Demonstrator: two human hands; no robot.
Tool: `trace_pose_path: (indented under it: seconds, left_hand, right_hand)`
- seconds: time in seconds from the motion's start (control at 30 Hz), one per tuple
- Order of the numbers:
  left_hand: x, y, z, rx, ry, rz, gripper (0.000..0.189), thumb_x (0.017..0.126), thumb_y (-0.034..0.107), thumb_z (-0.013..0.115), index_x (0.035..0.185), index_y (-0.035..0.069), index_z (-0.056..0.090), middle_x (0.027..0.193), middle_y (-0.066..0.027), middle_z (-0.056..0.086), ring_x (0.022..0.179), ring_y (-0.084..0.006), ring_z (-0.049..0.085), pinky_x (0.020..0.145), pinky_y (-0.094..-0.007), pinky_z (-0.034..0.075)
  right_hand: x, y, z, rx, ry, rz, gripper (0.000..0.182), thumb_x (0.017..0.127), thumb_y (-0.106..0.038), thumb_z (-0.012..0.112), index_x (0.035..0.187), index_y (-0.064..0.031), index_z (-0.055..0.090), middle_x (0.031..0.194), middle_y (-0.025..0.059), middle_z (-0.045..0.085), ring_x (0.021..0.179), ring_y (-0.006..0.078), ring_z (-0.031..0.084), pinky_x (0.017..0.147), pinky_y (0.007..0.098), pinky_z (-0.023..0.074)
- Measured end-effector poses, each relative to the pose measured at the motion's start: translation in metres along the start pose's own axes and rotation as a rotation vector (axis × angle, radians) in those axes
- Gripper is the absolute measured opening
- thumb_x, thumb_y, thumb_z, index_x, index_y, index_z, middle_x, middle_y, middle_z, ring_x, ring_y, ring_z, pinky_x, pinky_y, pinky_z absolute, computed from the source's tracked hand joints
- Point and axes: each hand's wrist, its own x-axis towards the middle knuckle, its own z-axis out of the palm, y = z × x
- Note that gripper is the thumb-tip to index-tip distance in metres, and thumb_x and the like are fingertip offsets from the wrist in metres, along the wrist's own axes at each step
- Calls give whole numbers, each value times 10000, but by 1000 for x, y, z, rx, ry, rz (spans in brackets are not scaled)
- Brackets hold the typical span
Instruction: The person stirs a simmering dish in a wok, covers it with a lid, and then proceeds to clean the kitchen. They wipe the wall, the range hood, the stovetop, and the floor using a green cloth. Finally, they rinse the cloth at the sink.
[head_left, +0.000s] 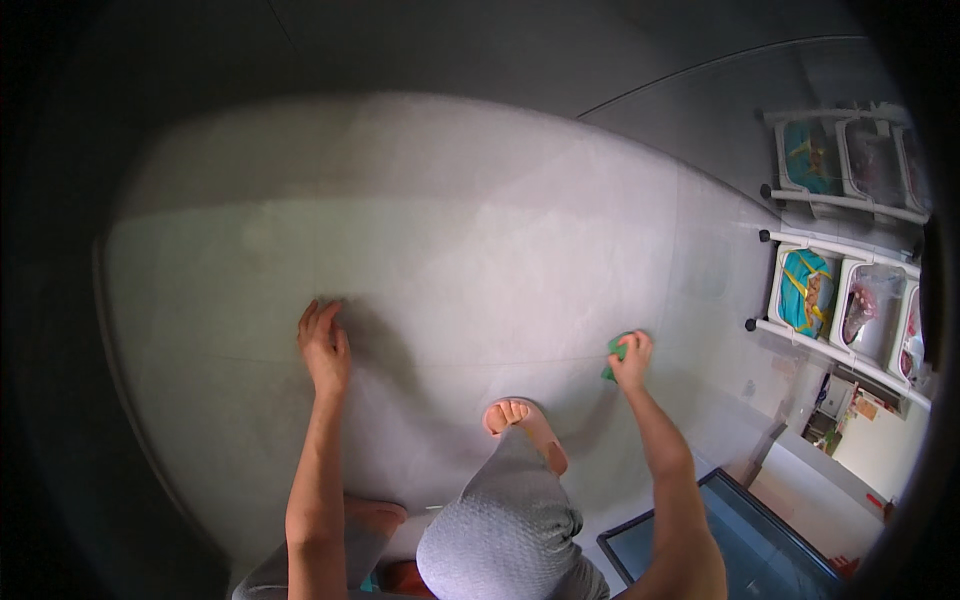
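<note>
Low over the pale grey tiled floor (450, 285), my left hand (325, 345) has its fingers apart and nothing in them; whether it touches the tiles I cannot tell. My right hand (632, 360) grips a green sponge or scouring pad (609, 369) towards the right, partly hidden under the fingers. Between the hands, nearer to me, is a foot in a pink slipper (551, 444) below a knee in grey cloth. A second slipper (382, 510) shows beside my left forearm.
A white rack (840, 352) with baskets of bagged things stands at the right, by a reflective dark wall (720, 112). A dark-framed glass panel (757, 540) lies at the lower right. Something small and white (434, 508) is on the floor near the second slipper.
</note>
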Motion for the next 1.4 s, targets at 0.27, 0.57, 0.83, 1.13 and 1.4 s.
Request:
trace_pose_path:
  seconds: [0.27,0.57,0.83,1.13,1.4]
  left_hand:
    - [-57,20,-43,-18,-144,-75,321,850,-46,505,1127,59,631,1171,-101,636,1254,-380,486,1007,-468,407]
    - [-75,26,-195,-111,-88,-253,310,880,-38,485,1131,56,639,1179,-117,634,1263,-363,481,1006,-439,419]
    - [-112,48,-401,-250,189,-488,315,927,28,483,1203,50,635,1210,-129,631,1271,-292,493,1036,-394,403]
    - [-162,100,-631,-764,582,-587,278,956,20,489,1201,-6,619,1154,-97,658,1117,-179,594,1020,-315,416]
    - [-216,185,-863,-497,894,-409,174,966,68,545,1096,25,653,912,-53,668,866,-113,616,785,-272,481]
  right_hand:
    - [-22,-95,81,-119,412,631,379,659,-199,748,1002,-201,590,1087,115,542,1055,346,497,897,478,432]
    - [-9,-382,94,975,14,332,297,733,-116,681,1017,-106,595,1114,115,514,993,269,504,768,429,481]
    - [-128,-676,-142,2014,-1107,488,280,867,-94,588,1146,-78,563,870,-11,549,706,94,539,603,278,491]
    - [-183,-834,-391,1854,-1579,148,486,891,-301,483,1273,-7,538,1192,123,623,1041,226,634,910,374,522]
    - [-262,-1004,-553,1926,-1991,21,598,909,-491,487,1264,-16,563,1204,179,624,1057,316,634,937,464,520]
